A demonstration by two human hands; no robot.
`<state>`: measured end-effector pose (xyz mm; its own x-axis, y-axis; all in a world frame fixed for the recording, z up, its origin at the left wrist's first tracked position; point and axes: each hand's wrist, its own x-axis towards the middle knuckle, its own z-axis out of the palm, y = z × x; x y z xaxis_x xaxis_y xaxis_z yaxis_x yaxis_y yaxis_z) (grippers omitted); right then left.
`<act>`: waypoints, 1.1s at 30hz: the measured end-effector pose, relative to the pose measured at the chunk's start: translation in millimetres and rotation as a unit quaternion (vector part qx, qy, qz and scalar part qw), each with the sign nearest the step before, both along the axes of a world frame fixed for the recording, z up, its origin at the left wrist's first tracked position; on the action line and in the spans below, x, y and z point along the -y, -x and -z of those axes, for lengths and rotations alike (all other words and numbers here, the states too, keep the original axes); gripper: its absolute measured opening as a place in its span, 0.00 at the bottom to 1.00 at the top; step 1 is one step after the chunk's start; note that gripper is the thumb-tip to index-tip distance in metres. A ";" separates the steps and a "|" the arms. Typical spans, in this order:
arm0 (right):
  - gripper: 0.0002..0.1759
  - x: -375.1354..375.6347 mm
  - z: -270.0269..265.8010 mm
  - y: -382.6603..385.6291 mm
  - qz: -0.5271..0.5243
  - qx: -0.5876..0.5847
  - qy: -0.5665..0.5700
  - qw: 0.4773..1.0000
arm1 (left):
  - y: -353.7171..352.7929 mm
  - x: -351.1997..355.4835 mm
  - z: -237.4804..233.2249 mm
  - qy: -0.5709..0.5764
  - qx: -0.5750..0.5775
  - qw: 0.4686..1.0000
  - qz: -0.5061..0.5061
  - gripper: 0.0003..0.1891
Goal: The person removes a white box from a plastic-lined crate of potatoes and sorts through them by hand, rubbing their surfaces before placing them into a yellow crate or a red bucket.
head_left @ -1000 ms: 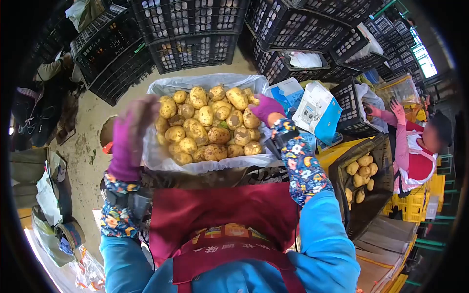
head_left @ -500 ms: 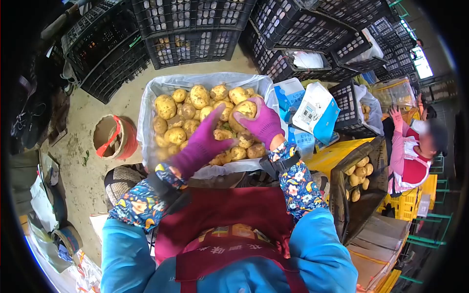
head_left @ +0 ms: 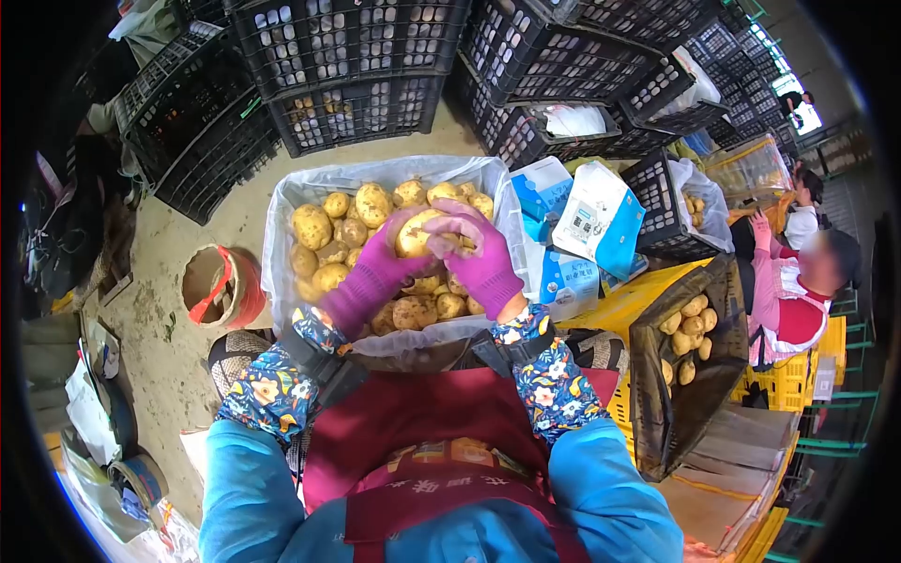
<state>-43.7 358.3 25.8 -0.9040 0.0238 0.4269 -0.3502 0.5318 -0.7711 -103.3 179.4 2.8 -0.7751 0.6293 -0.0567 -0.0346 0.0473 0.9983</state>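
A crate of potatoes [head_left: 373, 204] lined with white plastic film [head_left: 273, 246] stands in front of me. Both my hands wear purple gloves and meet above it. My left hand [head_left: 387, 266] is wrapped round the left side of a yellow potato [head_left: 414, 235]. From the right, my right hand [head_left: 477, 251] has its fingers bent against the same potato and covers part of it. Dirt marks show on many of the potatoes below, and my gloves hide some of them.
A red-rimmed bucket [head_left: 246, 289] stands left. Black crates [head_left: 352, 113] are stacked ahead. Blue-and-white cartons [head_left: 601, 211] lie right of the potatoes. Further right are a yellow crate with a dark liner and potatoes [head_left: 671, 366], and a co-worker [head_left: 798, 310].
My left hand has moved up and closed round the left side of the potato. My right hand, with the potato, has shifted left. The view has turned slightly.
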 end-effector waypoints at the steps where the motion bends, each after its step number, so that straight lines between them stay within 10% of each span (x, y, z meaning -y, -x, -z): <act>1: 0.17 0.6 -6.0 -1.3 0.003 0.088 0.142 0.986 | 1.0 -0.7 2.2 -0.015 0.009 1.000 0.005 0.37; 5: 0.28 -33.5 5.8 5.3 0.113 0.243 0.421 0.866 | -5.7 -2.4 -26.4 -0.087 0.141 0.986 0.001 0.31; 9: 0.61 0.2 -13.3 -1.0 -0.114 0.144 0.217 0.959 | -4.5 11.2 -70.2 -0.001 0.214 0.976 0.027 0.29; 14: 0.64 10.8 7.6 3.6 -0.052 0.086 0.082 0.992 | 12.0 16.7 -39.3 0.101 0.194 0.976 -0.017 0.40; 17: 0.62 23.5 17.4 3.7 -0.004 0.046 0.052 0.998 | 7.0 4.8 2.5 0.068 -0.097 0.988 -0.097 0.38; 20: 0.58 33.8 21.5 -0.7 -0.020 0.070 0.178 0.981 | 19.5 13.0 -26.1 0.199 0.128 0.967 -0.098 0.33; 22: 0.54 41.5 12.5 -1.4 -0.003 0.121 0.282 0.952 | 22.6 17.0 4.0 0.224 -0.093 0.966 -0.091 0.29; 26: 0.49 41.4 5.8 -2.9 -0.006 0.150 0.424 0.893 | 5.1 11.7 -24.4 -0.014 0.092 0.989 -0.116 0.29; 33: 0.47 32.0 -17.9 -21.7 -0.042 0.272 0.463 0.843 | 9.2 32.5 -50.7 0.000 0.160 0.985 0.061 0.33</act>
